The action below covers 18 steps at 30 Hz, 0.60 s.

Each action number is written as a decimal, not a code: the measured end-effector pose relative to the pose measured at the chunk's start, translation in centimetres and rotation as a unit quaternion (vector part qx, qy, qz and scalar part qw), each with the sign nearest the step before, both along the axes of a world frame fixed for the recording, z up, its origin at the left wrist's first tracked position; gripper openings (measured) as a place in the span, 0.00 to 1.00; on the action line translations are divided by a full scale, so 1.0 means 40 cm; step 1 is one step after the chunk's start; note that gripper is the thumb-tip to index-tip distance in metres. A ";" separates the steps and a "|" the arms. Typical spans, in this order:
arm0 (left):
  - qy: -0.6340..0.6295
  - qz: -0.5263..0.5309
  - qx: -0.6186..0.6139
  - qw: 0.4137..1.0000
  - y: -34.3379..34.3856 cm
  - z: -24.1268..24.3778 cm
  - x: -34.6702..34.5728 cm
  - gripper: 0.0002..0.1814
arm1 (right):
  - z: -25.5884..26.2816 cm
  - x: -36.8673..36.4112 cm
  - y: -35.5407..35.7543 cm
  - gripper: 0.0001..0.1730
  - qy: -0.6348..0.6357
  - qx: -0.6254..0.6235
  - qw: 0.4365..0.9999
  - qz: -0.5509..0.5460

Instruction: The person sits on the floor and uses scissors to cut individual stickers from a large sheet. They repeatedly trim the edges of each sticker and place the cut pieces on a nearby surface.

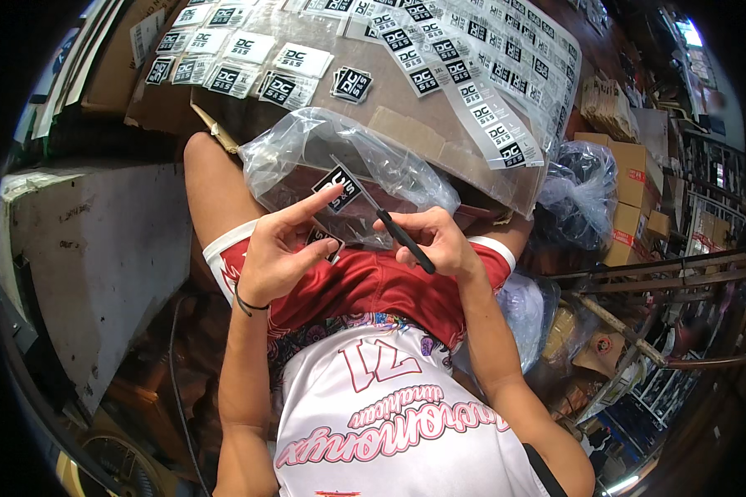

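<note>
My right hand (432,239) is closed on the black handle of a thin craft knife (404,240), whose long narrow blade points up and left. A black printed label (337,189) lies against the blade and behind the index finger of my left hand (286,248). Another black label (324,243) shows between that hand's thumb and fingers; whether it is gripped is unclear. A clear plastic bag (348,143) spreads open beneath both hands, over the lap. Beyond it, stacks of cut labels (280,87) and uncut label strips (485,115) lie on a plastic-covered table (404,133).
A pale cabinet (99,248) stands at the left, near cardboard sheets (115,62). To the right are a filled plastic bag (575,192), cardboard boxes (628,186) and a wooden pole (621,329). A fan (121,463) stands at the lower left, beside a dark cable (174,373).
</note>
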<state>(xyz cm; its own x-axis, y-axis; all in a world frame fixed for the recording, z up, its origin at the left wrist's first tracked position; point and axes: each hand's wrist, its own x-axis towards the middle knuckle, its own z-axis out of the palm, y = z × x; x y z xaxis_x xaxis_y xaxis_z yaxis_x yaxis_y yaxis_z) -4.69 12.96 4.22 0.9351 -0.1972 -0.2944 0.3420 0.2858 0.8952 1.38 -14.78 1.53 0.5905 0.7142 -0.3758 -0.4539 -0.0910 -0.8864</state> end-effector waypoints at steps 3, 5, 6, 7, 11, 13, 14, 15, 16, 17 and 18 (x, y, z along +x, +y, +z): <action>0.007 -0.004 -0.004 1.000 0.005 -0.004 -0.001 0.37 | -0.003 -0.004 -0.002 0.32 0.013 -0.001 1.000 0.000; 0.012 -0.005 -0.004 1.000 0.005 -0.004 -0.001 0.37 | 0.000 -0.003 0.000 0.31 0.017 -0.004 1.000 -0.001; 0.012 -0.002 -0.003 1.000 0.004 -0.004 0.000 0.37 | 0.001 -0.003 0.000 0.31 0.018 -0.005 1.000 -0.001; 0.011 0.000 -0.002 1.000 0.003 -0.004 0.000 0.37 | 0.000 -0.003 0.001 0.31 0.013 -0.006 1.000 -0.001; 0.012 -0.004 -0.002 1.000 0.005 -0.005 0.000 0.36 | -0.001 -0.005 0.002 0.30 0.016 -0.015 1.000 -0.003; 0.013 0.001 -0.009 1.000 0.002 -0.007 0.001 0.36 | -0.003 -0.007 0.002 0.29 0.015 -0.016 1.000 -0.005; 0.011 0.001 -0.013 1.000 0.003 -0.008 0.001 0.36 | -0.007 -0.009 0.004 0.29 0.009 -0.014 1.000 -0.007; 0.010 0.001 -0.017 1.000 0.004 -0.010 0.001 0.36 | -0.009 -0.010 0.005 0.28 0.002 -0.012 1.000 -0.008; 0.009 0.001 -0.021 1.000 0.005 -0.012 0.001 0.36 | -0.009 -0.009 0.005 0.28 0.001 -0.012 1.000 -0.006; 0.009 -0.002 -0.015 1.000 0.007 -0.012 0.001 0.36 | -0.007 -0.007 0.004 0.28 -0.001 -0.013 1.000 -0.003; 0.008 -0.005 -0.010 1.000 0.009 -0.012 0.002 0.36 | -0.005 -0.005 0.004 0.28 -0.003 -0.013 1.000 0.000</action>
